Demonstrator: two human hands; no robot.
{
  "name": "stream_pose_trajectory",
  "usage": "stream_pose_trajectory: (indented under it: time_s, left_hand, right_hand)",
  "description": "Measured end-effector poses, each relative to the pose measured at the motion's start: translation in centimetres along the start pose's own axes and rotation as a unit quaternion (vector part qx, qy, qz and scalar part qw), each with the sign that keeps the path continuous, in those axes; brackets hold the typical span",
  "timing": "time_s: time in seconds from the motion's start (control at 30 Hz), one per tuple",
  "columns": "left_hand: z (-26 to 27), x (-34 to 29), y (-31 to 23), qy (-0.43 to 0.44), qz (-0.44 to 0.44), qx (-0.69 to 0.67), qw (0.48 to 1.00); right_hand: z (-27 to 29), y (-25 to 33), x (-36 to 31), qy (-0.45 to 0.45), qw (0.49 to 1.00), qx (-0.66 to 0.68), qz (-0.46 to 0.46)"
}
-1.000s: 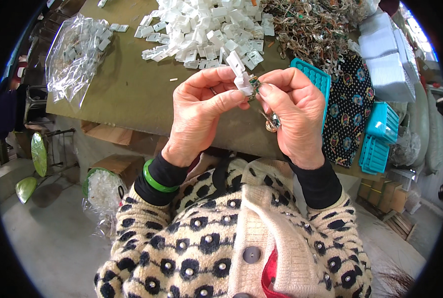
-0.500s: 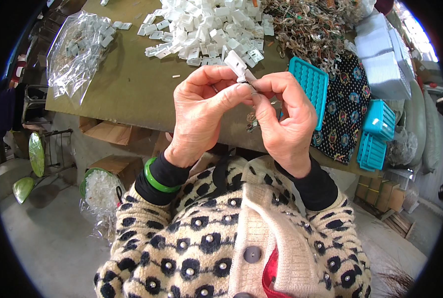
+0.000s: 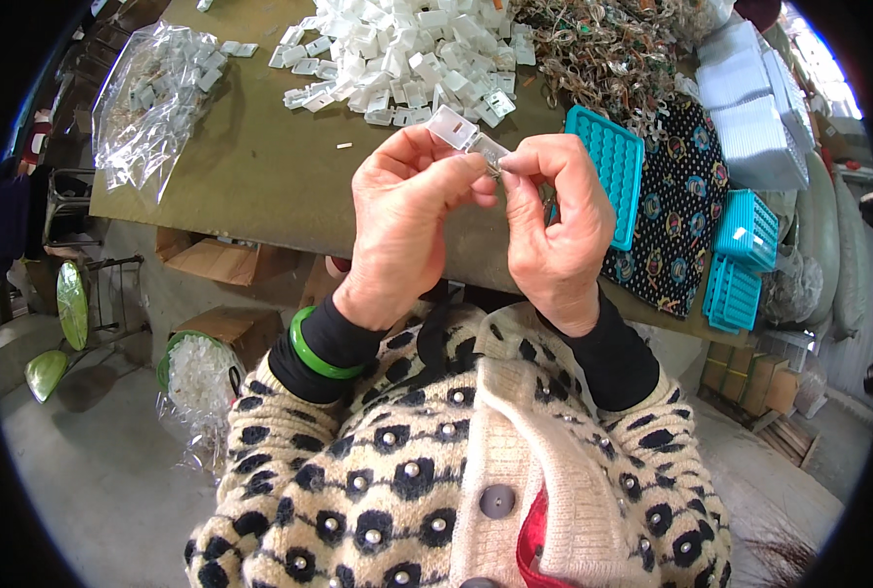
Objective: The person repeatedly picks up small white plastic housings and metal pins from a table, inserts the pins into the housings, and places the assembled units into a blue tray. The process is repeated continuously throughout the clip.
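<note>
A small white plastic box [image 3: 451,127] with a hinged lid stands unfolded above the near part of the table. My left hand [image 3: 397,220] grips it between thumb and fingers from the left. Thumb and forefinger of my right hand [image 3: 559,220] are pinched together at the box's right corner. A thin, shiny bit shows by those fingertips, too small to name. Beyond my hands lies a big heap of similar white boxes [image 3: 388,59]. To its right is a tangled pile of thin, brownish, shiny pieces [image 3: 603,49].
A clear plastic bag [image 3: 147,118] of white pieces lies left on the table [image 3: 270,176]. A turquoise tray [image 3: 603,176] rests beside my right hand on dark patterned cloth [image 3: 677,216]. Turquoise baskets [image 3: 740,255] and white stacks [image 3: 750,108] stand farther right. Cardboard boxes [image 3: 221,257] sit below.
The white box has turned and now shows its unfolded inside. Both hands have shifted slightly. The small dangling piece below my right fingers is no longer visible.
</note>
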State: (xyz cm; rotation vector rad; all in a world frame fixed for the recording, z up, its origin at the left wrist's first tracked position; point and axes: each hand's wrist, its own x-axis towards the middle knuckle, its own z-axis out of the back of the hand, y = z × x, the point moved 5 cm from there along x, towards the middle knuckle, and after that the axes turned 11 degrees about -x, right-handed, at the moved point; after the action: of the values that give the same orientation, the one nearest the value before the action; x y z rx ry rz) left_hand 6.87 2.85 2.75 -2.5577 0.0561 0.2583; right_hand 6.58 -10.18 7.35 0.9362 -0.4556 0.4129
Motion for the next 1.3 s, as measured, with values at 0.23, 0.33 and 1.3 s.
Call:
stream_pose_trajectory:
  time_s: [0.23, 0.33, 1.3]
  left_hand:
    - [0.5, -0.2, 0.4, 0.013, 0.156, -0.096, 0.983]
    - [0.5, -0.1, 0.3, -0.025, 0.15, -0.108, 0.982]
    - [1.3, 1.9, 1.3, 0.055, -0.046, 0.137, 0.988]
  right_hand:
    - [-0.6, -1.2, -0.1, 0.033, 0.991, 0.124, -0.045]
    - [-0.7, -1.3, -0.1, 0.034, 0.989, 0.128, -0.066]
    - [5.7, -5.5, -2.3, 0.126, 0.949, -0.284, 0.053]
